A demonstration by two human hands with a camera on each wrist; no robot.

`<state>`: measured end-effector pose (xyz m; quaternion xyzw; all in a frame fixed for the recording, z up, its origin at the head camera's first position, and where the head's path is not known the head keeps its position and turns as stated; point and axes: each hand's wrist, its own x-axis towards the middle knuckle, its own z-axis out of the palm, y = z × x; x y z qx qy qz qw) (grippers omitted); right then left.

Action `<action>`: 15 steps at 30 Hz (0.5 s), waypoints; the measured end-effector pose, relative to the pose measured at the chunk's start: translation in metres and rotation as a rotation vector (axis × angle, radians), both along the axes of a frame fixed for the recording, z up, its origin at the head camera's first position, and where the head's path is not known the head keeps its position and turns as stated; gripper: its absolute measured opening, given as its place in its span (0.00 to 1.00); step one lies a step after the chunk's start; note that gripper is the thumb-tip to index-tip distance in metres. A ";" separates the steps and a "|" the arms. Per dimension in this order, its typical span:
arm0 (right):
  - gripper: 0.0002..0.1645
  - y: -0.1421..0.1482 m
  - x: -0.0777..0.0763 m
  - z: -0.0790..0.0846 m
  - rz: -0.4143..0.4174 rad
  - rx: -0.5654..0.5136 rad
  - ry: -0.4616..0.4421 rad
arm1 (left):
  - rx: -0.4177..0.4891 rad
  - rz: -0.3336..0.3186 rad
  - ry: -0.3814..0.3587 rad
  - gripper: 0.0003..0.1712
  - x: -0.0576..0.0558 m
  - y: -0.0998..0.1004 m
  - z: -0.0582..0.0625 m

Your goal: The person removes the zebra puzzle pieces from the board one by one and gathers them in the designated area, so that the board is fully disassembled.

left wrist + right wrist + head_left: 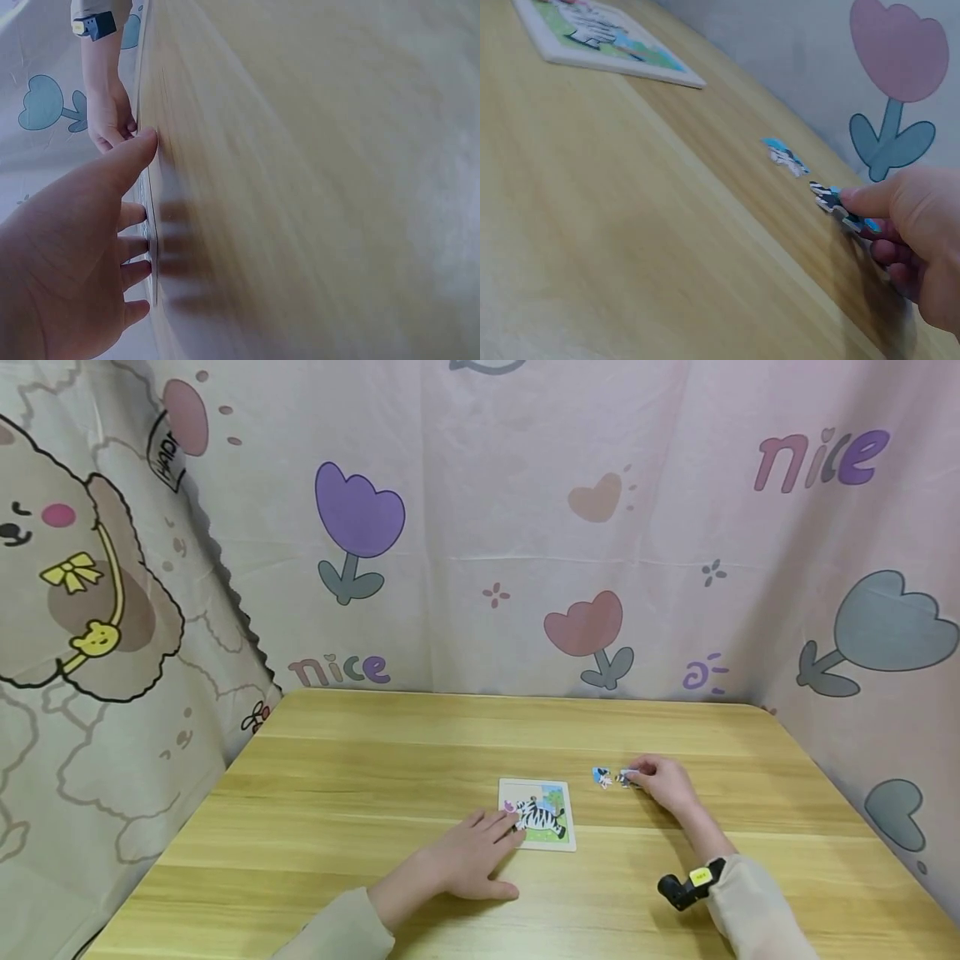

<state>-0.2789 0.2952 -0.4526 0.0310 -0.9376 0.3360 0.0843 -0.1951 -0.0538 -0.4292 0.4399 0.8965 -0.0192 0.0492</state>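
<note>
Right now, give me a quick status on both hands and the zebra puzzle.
Left hand flat, fingers over puzzle board, bare at upper left. Right hand pinches striped piece. Loose piece lies between that and the board.

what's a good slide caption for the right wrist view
The right hand pinches a striped puzzle piece, with another piece and the zebra puzzle board on the wooden table.

A hand could pass over the left of the desk [337, 793]. The left hand [474, 857] blocks the zebra puzzle's [542, 818] near-left corner; farther right, a loose puzzle piece [602, 777] and the right hand [667, 783] obstruct; a curtain [465, 643] bounds the far edge.
</note>
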 end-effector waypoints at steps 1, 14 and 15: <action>0.09 -0.001 0.000 -0.001 -0.005 0.010 0.001 | 0.002 0.001 -0.003 0.45 0.000 0.000 0.000; 0.12 -0.007 -0.002 0.000 -0.023 0.060 0.013 | 0.014 -0.009 0.008 0.44 0.000 0.000 -0.001; 0.12 -0.007 -0.001 0.000 -0.028 0.056 0.010 | 0.014 -0.009 0.008 0.44 0.000 0.000 -0.001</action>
